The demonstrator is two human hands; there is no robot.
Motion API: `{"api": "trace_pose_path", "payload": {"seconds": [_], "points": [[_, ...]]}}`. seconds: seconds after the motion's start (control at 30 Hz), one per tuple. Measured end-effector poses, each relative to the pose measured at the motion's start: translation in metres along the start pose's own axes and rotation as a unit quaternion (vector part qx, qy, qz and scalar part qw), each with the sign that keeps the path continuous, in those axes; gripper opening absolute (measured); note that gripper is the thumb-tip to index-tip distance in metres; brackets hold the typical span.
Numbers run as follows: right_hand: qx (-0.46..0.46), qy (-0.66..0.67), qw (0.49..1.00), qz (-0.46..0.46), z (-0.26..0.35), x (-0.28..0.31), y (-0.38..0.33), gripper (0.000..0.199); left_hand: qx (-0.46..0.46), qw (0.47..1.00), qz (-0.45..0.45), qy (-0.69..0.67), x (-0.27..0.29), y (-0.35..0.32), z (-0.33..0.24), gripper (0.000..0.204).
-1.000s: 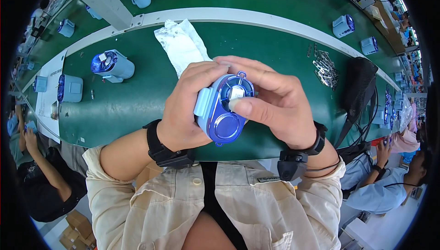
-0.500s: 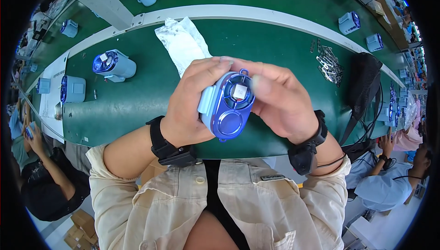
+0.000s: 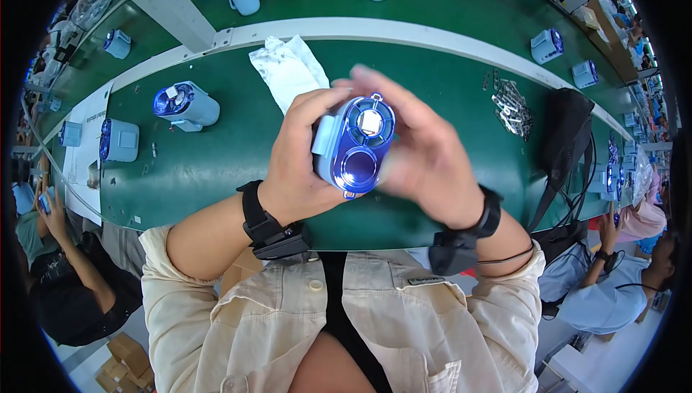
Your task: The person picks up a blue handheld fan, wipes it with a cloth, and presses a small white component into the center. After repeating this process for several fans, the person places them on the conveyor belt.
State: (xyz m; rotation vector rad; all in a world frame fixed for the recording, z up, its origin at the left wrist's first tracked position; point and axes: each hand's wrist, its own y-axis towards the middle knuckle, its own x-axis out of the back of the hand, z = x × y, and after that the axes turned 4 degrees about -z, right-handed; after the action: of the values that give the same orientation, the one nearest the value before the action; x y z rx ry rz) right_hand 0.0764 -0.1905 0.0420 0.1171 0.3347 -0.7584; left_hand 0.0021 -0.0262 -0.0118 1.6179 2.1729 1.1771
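Note:
My left hand [image 3: 294, 155] is closed round a light-blue oval device with a glossy dark-blue face [image 3: 358, 144]. That face points up and carries a round spoked vent with a white square at its centre, a smooth round disc below, and small loops at both ends. My right hand [image 3: 432, 159] curves along the device's right side, fingers apart and blurred; whether they touch it is unclear. Beyond my hands lies a crumpled white packet [image 3: 288, 69] on the green tabletop. To the left, a similar device [image 3: 186, 107] lies tilted, beside another one [image 3: 120, 141].
At the right are a heap of small metal pieces [image 3: 512, 110] and a black bag [image 3: 566, 130] with cables. A white rail [image 3: 375, 29] crosses behind, with more blue devices beyond it. People sit at left and right [image 3: 613, 281].
The device has moved slightly away from me and is turned a little more upright. My right thumb has left the vent and dropped lower beside the device; the right fingers reach farther out.

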Motion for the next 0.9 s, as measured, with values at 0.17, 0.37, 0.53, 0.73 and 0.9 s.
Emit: {"api": "trace_pose_path", "payload": {"seconds": [0.17,0.37,0.53,0.73,0.9], "points": [[0.250,-0.351,0.902,0.013,-0.006,-0.010,0.006,0.095,-0.015,0.999,-0.045,-0.002,-0.006,-0.004,0.010,0.106],[0.173,-0.369,0.905,-0.125,0.022,0.054,0.087,0.087,-0.008,0.997,-0.076,0.032,0.003,0.000,0.006,0.104],[0.270,-0.624,0.659,-0.322,0.044,0.177,0.172,0.080,-0.003,0.994,-0.095,0.044,0.001,0.002,0.005,0.099],[0.154,-0.826,0.469,-0.273,0.042,0.197,0.199,0.090,-0.002,0.991,-0.107,0.074,0.008,0.004,0.002,0.095],[0.303,-0.735,0.567,-0.218,0.030,0.125,0.226,0.094,-0.005,0.992,-0.088,0.088,0.010,0.003,0.001,0.094]]}}
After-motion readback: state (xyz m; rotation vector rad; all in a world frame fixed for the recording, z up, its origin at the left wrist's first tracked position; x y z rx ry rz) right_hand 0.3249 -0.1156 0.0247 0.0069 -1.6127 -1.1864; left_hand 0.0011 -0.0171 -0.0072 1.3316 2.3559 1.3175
